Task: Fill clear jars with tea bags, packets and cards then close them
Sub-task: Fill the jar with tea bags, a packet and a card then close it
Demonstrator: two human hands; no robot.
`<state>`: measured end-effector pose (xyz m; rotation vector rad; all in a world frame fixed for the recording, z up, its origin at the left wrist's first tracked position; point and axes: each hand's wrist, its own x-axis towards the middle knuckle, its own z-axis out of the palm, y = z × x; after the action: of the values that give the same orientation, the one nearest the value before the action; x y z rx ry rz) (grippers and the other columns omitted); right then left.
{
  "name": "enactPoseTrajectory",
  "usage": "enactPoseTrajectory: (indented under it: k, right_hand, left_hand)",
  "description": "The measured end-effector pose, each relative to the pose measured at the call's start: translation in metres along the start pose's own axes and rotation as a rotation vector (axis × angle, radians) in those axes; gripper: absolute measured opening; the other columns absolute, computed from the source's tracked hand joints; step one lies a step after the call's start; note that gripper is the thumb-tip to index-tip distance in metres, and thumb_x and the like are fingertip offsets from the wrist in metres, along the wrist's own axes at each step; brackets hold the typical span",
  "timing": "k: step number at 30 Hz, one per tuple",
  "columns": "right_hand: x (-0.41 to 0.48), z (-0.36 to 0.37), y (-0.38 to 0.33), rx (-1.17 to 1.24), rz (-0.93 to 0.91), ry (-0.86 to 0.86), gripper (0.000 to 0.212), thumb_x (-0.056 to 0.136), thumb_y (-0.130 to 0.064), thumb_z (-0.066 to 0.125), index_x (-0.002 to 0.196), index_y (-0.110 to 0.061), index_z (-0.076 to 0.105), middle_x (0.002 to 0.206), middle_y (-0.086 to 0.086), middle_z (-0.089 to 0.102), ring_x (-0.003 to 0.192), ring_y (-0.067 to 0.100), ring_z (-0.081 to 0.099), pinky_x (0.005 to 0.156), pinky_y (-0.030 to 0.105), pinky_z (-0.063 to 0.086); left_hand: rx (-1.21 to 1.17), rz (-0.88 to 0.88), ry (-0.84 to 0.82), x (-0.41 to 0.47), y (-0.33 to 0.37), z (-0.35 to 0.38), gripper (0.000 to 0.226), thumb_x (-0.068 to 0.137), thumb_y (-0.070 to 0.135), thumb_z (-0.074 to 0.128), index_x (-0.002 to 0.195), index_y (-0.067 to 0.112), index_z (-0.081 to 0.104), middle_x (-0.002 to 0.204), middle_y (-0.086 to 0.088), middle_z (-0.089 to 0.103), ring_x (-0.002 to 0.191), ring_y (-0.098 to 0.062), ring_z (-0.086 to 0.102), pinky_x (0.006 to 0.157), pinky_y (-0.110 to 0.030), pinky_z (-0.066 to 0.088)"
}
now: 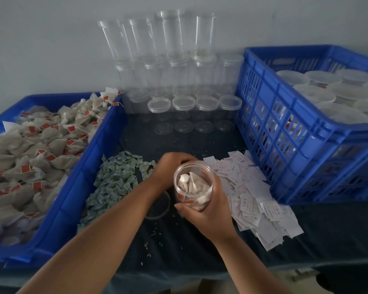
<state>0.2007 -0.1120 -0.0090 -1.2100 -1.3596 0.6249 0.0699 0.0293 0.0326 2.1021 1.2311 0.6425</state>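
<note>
R hand fingers wrapped round the clear jar, centre-low in frame, tea bags already inside. L hand fingers curled at the far rim, can't tell if they're pinching anything tbh. Still the filling step imo. Next prob needs a green packet from the pile just left of the jar, then a card from lower right, then close it

We grip an open jar with our right hand, tea bags showing inside. Our left hand sits at its far rim, fingers bent. Green packets lie left of it on the counter, white cards right.
</note>
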Motion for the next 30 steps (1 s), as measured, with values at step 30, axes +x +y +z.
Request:
enactPoseTrajectory:
  k: [30]
  right_hand:
    - [-0.004, 0.002, -0.005, -0.138, -0.004, -0.049, 0.088, 0.071, -0.065, 0.091, 0.143, -0.048, 0.043, 0.126, -0.025, 0.065, 0.109, 0.006, 0.072, 0.082, 0.022, 0.062]
  left_hand:
    - [0.528, 0.475, -0.186, -0.092, 0.055, -0.076, 0.044, 0.102, 0.031, 0.042, 0.122, 0.036, 0.081, 0.123, 0.029, 0.074, 0.135, 0.001, 0.042, 0.119, -0.034, 0.021]
